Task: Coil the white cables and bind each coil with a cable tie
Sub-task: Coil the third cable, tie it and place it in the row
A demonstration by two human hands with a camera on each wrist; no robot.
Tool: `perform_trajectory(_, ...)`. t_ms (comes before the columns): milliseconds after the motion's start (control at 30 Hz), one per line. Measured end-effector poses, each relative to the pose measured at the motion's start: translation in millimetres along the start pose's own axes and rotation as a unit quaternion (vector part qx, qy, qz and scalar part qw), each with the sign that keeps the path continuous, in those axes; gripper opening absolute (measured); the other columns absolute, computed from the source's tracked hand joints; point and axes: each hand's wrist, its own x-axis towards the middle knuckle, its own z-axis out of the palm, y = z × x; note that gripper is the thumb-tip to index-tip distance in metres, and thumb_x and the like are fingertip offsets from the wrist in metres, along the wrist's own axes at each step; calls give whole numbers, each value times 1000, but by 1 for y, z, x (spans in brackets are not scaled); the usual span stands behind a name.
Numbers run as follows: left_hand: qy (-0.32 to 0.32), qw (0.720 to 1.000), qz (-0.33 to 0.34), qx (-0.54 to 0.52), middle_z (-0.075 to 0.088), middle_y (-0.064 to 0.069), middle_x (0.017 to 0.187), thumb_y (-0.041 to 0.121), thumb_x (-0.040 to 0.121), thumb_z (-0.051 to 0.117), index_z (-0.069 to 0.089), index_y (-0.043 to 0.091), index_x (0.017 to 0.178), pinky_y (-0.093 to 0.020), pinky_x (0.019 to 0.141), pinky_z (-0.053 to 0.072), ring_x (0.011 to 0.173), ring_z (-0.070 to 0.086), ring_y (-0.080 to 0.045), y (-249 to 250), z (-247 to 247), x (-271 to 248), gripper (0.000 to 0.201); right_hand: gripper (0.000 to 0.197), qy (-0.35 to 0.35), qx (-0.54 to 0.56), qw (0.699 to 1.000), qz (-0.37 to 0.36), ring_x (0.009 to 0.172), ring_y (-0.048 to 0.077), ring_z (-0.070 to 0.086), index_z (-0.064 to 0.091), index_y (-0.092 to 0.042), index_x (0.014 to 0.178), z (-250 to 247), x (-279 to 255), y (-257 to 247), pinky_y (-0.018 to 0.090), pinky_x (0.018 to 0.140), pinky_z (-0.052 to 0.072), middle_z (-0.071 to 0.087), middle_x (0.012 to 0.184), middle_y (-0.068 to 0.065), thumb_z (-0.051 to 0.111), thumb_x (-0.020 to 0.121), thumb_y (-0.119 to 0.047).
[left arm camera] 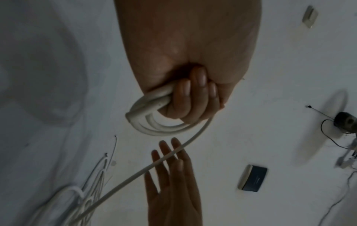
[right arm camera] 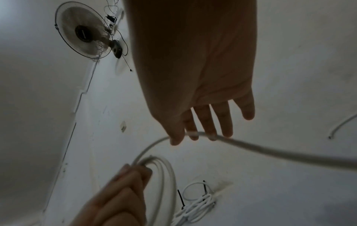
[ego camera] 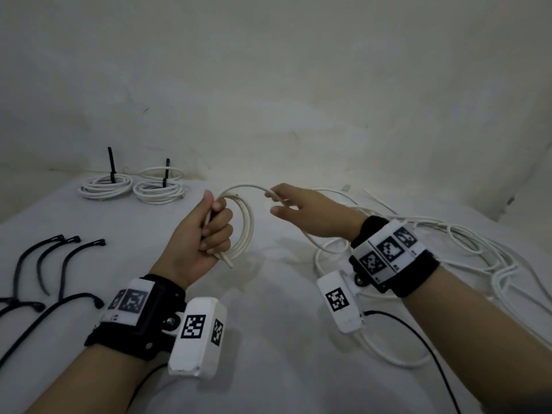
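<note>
My left hand (ego camera: 213, 231) is held above the white table (ego camera: 283, 324), fingers curled round a coil of white cable (ego camera: 249, 225) with several loops; a cable end sticks out below the fist. From the coil the cable arcs right to my right hand (ego camera: 276, 198), which pinches it between thumb and forefinger while the other fingers stay straight. The left wrist view shows the fist (left arm camera: 193, 94) on the coil (left arm camera: 146, 126). The right wrist view shows the pinch (right arm camera: 191, 134) on the strand (right arm camera: 270, 150).
Two coils bound with black ties (ego camera: 104, 186) (ego camera: 158, 189) lie at the back left by the wall. Several loose black cable ties (ego camera: 44, 264) lie at the left. A tangle of loose white cables (ego camera: 478, 252) covers the right side.
</note>
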Motion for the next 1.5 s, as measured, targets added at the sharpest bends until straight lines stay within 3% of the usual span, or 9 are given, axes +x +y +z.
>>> perform_trajectory(200, 16, 998, 52, -5, 28, 8, 44, 40, 88, 37, 54, 19, 62, -13, 30, 17, 39, 6, -8, 10, 2, -2, 37, 20, 24, 165, 986, 26, 60, 20, 64, 57, -10, 92, 20, 0, 10, 31, 67, 50, 62, 66, 3, 40, 101, -16)
perform_trajectory(300, 29, 992, 106, -55, 30, 8, 48, 33, 92, 35, 48, 18, 72, -12, 31, 21, 42, 8, -6, 21, -9, 1, 28, 9, 32, 60, 998, 13, 57, 15, 59, 46, -18, 107, 23, -11, 20, 28, 63, 48, 59, 68, 1, 40, 100, -16)
perform_trajectory(567, 42, 984, 142, -104, 33, 8, 52, 33, 93, 35, 42, 17, 74, -13, 36, 27, 35, 28, -3, 30, -25, 4, 26, 62, -124, -258, 949, -130, 83, 24, 52, 36, -37, 138, 39, -49, -5, 37, 73, 44, 50, 107, 3, 37, 91, 3)
perform_trajectory(767, -34, 987, 36, 153, 40, 4, 53, 30, 89, 38, 41, 11, 76, -16, 44, 32, 44, 37, -5, -3, 3, -2, 24, 20, 54, -71, 953, -289, 83, 14, 57, 68, -12, 102, 28, -47, -57, 22, 71, 42, 59, 100, 0, 54, 88, -8)
perform_trajectory(867, -90, 982, -16, 165, 44, 2, 53, 27, 90, 36, 44, 7, 82, -15, 41, 37, 41, 40, -7, -9, 15, -8, 23, 4, 187, -21, 957, -219, 68, 1, 52, 65, -14, 88, 10, -36, -54, 12, 64, 35, 59, 77, -7, 64, 86, -17)
perform_trajectory(1000, -137, 984, -95, 69, 39, 4, 49, 38, 94, 31, 61, 14, 77, -12, 33, 27, 29, 21, -2, -4, 10, -6, 42, 21, 248, 84, 959, -105, 56, 4, 45, 59, -15, 74, 7, -29, -31, 13, 54, 34, 55, 62, -5, 72, 82, -29)
perform_trajectory(1200, -183, 963, -177, 88, 28, 9, 44, 50, 70, 76, 59, 16, 70, -13, 32, 24, 28, 23, 0, 5, 2, -7, 39, 37, 281, 108, 953, -26, 51, 7, 35, 50, -7, 68, 13, -30, -5, 16, 50, 29, 39, 54, -5, 63, 88, -36)
perform_trajectory(1367, -188, 976, -68, -82, 27, 5, 49, 33, 86, 62, 60, 12, 77, -17, 36, 25, 35, 20, -6, 14, 0, -2, 23, 38, 128, 117, 985, 20, 57, 9, 52, 59, -19, 71, 25, -45, 34, 25, 64, 40, 54, 60, -3, 39, 101, -31)
perform_trajectory(1500, -75, 992, 34, -99, 34, 6, 42, 37, 88, 47, 54, 15, 68, -16, 34, 20, 35, 12, -6, 20, 1, -3, 30, 23, 10, 15, 997, 69, 61, -1, 51, 57, -25, 95, 28, -61, 50, 12, 60, 36, 64, 80, -6, 36, 102, -23)
